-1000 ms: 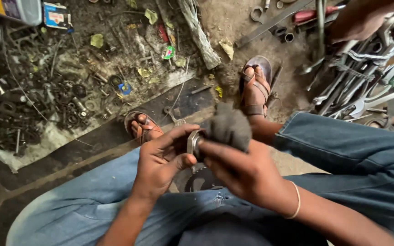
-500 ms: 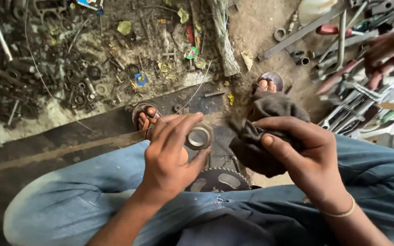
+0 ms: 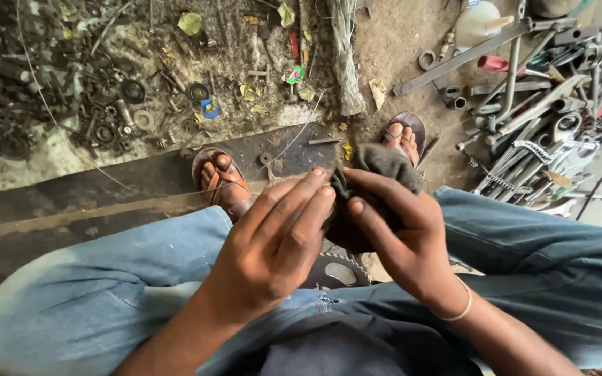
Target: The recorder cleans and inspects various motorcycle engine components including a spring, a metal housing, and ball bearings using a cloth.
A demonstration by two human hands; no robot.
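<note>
My right hand (image 3: 402, 240) is shut on a dark grey rag (image 3: 377, 163), bunched over my knees. My left hand (image 3: 276, 244) has its back to the camera, and its fingertips press into the rag's left side. The small metal ring it held a moment ago is hidden behind its fingers and the cloth. Below both hands, between my legs in blue jeans, part of a toothed metal gear (image 3: 339, 273) shows.
My feet in brown sandals (image 3: 221, 179) rest on a dirty floor. A heap of rusty rings, bolts and scrap (image 3: 85, 104) lies at the upper left. Wrenches and steel tools (image 3: 552, 139) are piled at the right, with a white plastic jug (image 3: 479, 24) behind them.
My hands parted half a second ago, showing the ring in my left hand. They have now come back together, with the rag pressed against the left fingers and the ring covered.
</note>
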